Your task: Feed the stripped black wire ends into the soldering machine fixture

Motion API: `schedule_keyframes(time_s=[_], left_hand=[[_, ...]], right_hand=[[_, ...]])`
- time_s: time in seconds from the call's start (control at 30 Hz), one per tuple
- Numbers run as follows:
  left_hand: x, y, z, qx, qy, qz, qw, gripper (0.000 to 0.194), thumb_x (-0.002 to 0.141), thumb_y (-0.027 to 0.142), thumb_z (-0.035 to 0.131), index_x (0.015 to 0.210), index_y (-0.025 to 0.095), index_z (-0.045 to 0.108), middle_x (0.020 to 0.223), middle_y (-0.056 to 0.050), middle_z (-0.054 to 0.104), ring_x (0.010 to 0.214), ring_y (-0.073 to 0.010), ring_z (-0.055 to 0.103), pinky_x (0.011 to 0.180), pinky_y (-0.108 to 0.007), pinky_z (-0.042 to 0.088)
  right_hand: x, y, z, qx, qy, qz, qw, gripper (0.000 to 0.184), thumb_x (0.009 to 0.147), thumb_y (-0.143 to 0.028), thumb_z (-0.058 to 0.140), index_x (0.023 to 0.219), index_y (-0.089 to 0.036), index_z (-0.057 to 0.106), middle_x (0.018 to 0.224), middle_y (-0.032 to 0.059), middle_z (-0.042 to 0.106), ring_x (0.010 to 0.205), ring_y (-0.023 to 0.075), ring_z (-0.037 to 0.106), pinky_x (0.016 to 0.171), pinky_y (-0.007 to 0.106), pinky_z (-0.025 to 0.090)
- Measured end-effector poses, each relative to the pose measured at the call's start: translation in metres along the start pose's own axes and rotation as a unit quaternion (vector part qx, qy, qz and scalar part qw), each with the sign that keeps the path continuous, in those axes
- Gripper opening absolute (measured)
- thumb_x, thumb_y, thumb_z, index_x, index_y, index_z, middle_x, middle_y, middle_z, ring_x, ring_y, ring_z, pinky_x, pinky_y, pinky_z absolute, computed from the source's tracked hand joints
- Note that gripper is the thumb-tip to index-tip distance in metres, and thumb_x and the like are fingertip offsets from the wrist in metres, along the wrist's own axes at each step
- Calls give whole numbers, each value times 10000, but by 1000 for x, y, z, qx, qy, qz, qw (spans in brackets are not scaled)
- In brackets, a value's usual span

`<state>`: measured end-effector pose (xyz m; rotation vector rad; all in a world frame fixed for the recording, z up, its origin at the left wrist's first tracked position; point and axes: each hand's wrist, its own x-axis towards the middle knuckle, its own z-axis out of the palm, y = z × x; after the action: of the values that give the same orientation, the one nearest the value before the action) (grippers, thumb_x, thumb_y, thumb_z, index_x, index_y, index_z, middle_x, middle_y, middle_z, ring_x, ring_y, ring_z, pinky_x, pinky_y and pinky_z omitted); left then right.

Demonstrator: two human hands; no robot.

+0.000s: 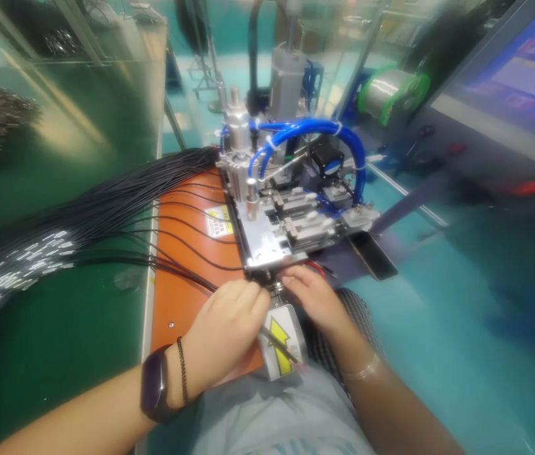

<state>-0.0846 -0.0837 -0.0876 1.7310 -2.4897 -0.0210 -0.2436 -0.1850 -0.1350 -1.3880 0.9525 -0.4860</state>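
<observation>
My left hand (227, 325) is curled into a pinch at the front edge of a metal fixture (274, 237), and a thin black wire (279, 344) runs out from under it over a tag with a yellow arrow (281, 344). My right hand (315, 297) rests just right of it, fingers bent together at the same front edge; what they pinch is hidden. A fan of black wires (120, 215) with metal ends (21, 262) spreads left across the orange plate (186, 278).
The fixture carries blue air hoses (305, 129) and a steel cylinder (236, 136). A dark phone (374, 256) lies at its right corner. A solder spool (388, 95) and a screen (528, 69) stand at the right. Green mat (59, 335) covers the bench on the left.
</observation>
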Motion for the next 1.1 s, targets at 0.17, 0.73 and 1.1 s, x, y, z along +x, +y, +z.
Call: schedule_keyframes(time_s=[0.17,0.73,1.1], left_hand=[[1,-3,2,5,35,10,999,187,898,99,401,981,129,566,853,-70,516,783,-213,447,695,-361,424],[-10,15,-10,98,-40,-77,991,313,716,19,454,987,99,589,988,-142,563,893,-280,518,732,-411,479],[-19,33,-6,163,-23,-88,982,535,701,1,443,1230,-5,527,943,-186,609,781,-279,571,659,-404,501]], right_hand=[[0,-3,-6,-53,2,-44,998,166,816,-313,538,848,-178,631,743,20,602,719,162,548,588,250,411],[-2,-11,-4,-149,46,-3,988,85,751,-250,569,735,-174,603,518,-54,423,486,106,391,471,216,306],[-16,-8,-9,-247,33,-129,960,148,868,-196,535,812,-195,672,822,32,656,810,184,588,742,292,449]])
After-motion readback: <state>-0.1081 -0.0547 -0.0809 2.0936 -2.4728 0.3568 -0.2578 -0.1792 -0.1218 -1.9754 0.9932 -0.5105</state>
